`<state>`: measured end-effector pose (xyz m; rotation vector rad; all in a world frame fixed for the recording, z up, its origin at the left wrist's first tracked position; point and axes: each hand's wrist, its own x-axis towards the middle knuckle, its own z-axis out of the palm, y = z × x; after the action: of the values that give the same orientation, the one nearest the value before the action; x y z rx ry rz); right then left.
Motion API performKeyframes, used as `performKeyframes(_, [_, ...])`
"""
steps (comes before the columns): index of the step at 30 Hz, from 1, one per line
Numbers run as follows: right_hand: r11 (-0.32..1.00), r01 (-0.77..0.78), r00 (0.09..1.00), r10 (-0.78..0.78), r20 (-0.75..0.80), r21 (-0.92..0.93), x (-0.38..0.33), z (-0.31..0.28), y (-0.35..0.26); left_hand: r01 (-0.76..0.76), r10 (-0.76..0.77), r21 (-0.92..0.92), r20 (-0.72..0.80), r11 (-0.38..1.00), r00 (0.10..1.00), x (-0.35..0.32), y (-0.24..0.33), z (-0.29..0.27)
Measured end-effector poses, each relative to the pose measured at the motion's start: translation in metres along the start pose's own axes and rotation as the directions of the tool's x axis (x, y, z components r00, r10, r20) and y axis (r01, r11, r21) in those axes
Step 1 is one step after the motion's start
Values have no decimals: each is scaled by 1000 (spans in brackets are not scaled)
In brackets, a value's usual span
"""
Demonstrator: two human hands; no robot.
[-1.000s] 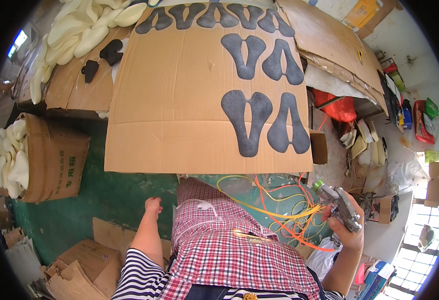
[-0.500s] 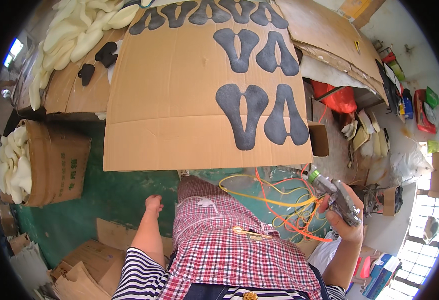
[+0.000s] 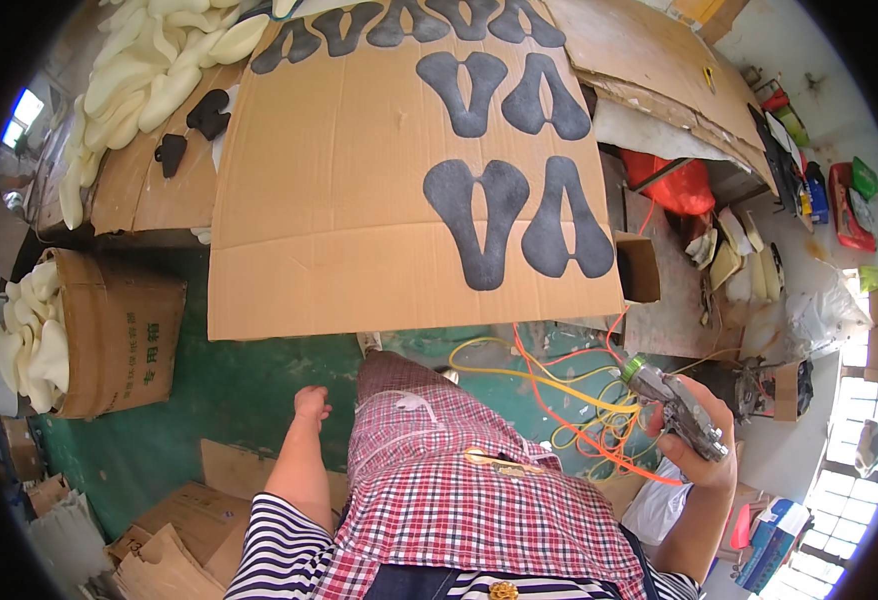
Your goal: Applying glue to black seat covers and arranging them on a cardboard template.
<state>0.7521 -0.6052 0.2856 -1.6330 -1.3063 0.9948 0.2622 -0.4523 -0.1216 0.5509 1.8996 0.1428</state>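
Cream pads (image 3: 42, 345) in a cardboard box (image 3: 124, 350), left hand (image 3: 312, 405) off the cardboard sheet's (image 3: 309, 285) near edge, fingers curled inward, black cut-outs (image 3: 504, 205) along its far and right edges, spray gun (image 3: 677, 402) past its near right corner, right hand's (image 3: 707, 425) fingers wrapped around it.

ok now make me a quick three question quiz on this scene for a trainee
1. Which of the hands holds the spray gun?
2. True or false: the nearest two dark grey pieces lie toward the right edge of the large cardboard sheet.
3. Fill in: the foam pieces in the cardboard box at the left are ___ in colour.

Key: 1. the right hand; 2. true; 3. cream.
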Motion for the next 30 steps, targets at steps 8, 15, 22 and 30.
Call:
performKeyframes(8, [999,-40,999,40,27,9,-26,-9,1,-3,3,20,-31,1000,1000,-7,3,-4])
performKeyframes(15, [999,-52,995,53,-80,14,-53,-12,7,-31,32,36,-23,999,999,-8,14,-5])
performKeyframes(22, [994,-100,994,98,-42,-51,-62,-15,-1,-69,69,41,-14,997,997,-5,25,-10])
performKeyframes(30, [996,-81,996,82,30,-20,-61,-12,2,-113,110,-97,-35,989,993,-1,52,-28])
